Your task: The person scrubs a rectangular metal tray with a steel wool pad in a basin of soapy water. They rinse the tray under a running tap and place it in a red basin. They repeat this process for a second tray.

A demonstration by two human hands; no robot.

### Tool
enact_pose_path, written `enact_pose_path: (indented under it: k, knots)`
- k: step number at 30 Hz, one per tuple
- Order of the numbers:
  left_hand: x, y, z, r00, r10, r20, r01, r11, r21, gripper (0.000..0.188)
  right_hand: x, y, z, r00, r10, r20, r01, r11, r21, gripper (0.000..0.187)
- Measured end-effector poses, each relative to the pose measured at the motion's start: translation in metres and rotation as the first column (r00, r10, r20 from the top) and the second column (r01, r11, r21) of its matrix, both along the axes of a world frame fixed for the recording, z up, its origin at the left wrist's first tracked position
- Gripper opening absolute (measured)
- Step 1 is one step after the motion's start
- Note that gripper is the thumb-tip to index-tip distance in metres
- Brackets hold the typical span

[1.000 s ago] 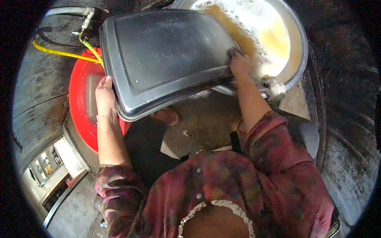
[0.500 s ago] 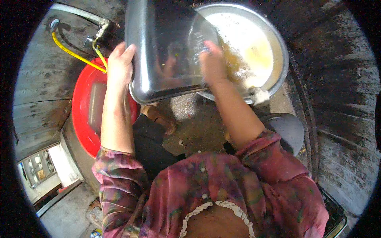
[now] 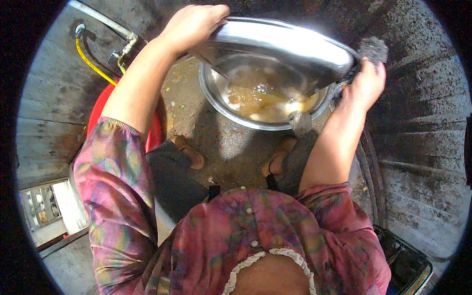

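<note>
A shiny metal tray (image 3: 287,35) is held up on its side over a wide metal basin (image 3: 231,116). My left hand (image 3: 196,25) is closed on the tray's upper left edge. At the opposite end, my right hand (image 3: 365,87) grips the tray by its right corner. A grey scouring pad (image 3: 373,50) sticks up beyond the right fingers, apparently pinned against the tray. Murky, foamy water (image 3: 268,101) fills the basin, with pale shapes in it that I cannot make out. Something pale and limp (image 3: 301,123) hangs over the near rim.
A red tub (image 3: 153,135) stands at the left, partly behind my left arm. Above it, a yellow hose (image 3: 93,63) runs near a wall tap (image 3: 116,56). Dark, stained walls close in on both sides. A black crate-like thing (image 3: 408,255) sits at the lower right.
The tray has swung from lying across the basin's left side to standing tilted over it. My right hand went from the tray's face to its right end; my left hand rose further away.
</note>
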State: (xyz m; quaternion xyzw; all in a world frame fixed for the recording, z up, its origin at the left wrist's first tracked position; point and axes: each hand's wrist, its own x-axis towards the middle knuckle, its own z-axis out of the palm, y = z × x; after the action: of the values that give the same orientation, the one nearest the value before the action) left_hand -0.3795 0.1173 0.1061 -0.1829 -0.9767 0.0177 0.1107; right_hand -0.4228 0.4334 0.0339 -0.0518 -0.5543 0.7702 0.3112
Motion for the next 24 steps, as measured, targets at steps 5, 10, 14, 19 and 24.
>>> enact_pose_path:
  k: [5,10,14,19,24]
  knots:
    - [0.017,-0.070,-0.055,0.976,0.159,-0.151,-0.168,0.984,-0.052,0.012,0.018,-0.051,-0.032,0.769,0.511,0.384,-0.619,0.745,0.247,0.025]
    - [0.055,-0.106,-0.159,0.780,0.624,-0.047,-0.258,0.389,0.884,0.037,0.067,-0.154,-0.102,0.570,0.642,0.513,-0.821,0.452,0.348,0.029]
    - [0.110,-0.097,-0.207,0.868,0.090,0.488,-0.214,-0.819,0.532,0.042,0.114,-0.210,-0.185,0.384,0.591,0.709,-0.915,0.140,0.379,0.030]
    - [0.133,-0.095,-0.199,0.608,0.341,0.717,-0.537,-0.488,0.688,0.030,0.134,-0.232,-0.214,0.450,0.590,0.670,-0.853,0.063,0.517,0.030]
    - [0.126,-0.091,-0.206,0.630,0.321,0.707,-0.583,-0.406,0.704,0.077,0.056,-0.230,-0.330,0.551,0.451,0.702,-0.805,0.066,0.589,0.030]
